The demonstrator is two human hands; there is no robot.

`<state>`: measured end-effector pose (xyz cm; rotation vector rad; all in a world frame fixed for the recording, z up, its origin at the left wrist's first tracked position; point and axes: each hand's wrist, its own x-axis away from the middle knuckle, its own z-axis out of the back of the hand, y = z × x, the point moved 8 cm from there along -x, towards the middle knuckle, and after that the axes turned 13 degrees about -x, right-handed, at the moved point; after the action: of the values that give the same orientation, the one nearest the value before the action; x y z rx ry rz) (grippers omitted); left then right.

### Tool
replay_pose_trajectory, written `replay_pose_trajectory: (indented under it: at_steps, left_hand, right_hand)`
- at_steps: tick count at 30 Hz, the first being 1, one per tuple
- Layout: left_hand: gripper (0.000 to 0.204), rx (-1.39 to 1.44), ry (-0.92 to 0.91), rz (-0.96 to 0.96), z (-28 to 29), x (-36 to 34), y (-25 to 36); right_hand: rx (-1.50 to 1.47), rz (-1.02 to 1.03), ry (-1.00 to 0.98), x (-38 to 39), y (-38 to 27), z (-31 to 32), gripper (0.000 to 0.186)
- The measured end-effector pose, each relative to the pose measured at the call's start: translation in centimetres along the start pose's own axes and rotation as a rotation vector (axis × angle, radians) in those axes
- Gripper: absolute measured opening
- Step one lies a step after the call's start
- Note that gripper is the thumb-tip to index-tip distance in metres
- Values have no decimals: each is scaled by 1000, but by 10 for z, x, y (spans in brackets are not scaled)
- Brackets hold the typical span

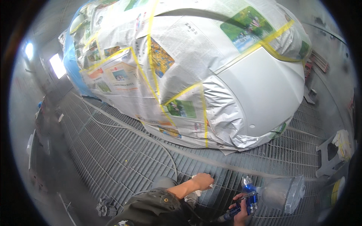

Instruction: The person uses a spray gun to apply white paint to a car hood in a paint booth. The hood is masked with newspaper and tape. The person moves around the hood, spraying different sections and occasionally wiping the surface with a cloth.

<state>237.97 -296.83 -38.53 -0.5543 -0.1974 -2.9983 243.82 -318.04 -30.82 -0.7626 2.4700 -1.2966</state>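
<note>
My right hand (240, 213) is closed round the handle of a blue and chrome spray gun (249, 199) at the lower right. A large translucent cup (279, 194) sits on the gun, lying sideways toward the right. My left hand (203, 181), bent into a fist, grips a crumpled white cloth (198, 192), of which only edges show. In front of me stands a car wrapped in newspaper (181, 45) and yellow tape (151, 56). Its pale silver panel (271, 86) is left uncovered, beside a sheet of shiny silver film (224, 107). Both hands are apart from the car.
A floor grating (124, 150) lies underfoot. Across it a grey hose (160, 145) curves toward my legs. At the right is a grey stool (327, 158) with crumpled masking paper (342, 145) on it. Blue sheeting (71, 64) covers the car's far left end.
</note>
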Motion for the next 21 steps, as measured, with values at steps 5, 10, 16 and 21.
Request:
replay_pose_trajectory:
  at_steps: [5,10,16,21]
  left_hand:
    - [30,0,7,14,1,-3,2]
    - [22,-39,-15,12,-4,-3,2]
    - [21,-46,8,20,-6,-9,2]
    - [23,-49,-12,23,1,-9,7]
  right_hand:
    - [-82,-106,-72,-1,25,15,27]
    - [-48,-81,-60,1,12,3,21]
    - [-44,-68,-49,5,4,-1,25]
    - [-52,-72,-4,7,2,2,27]
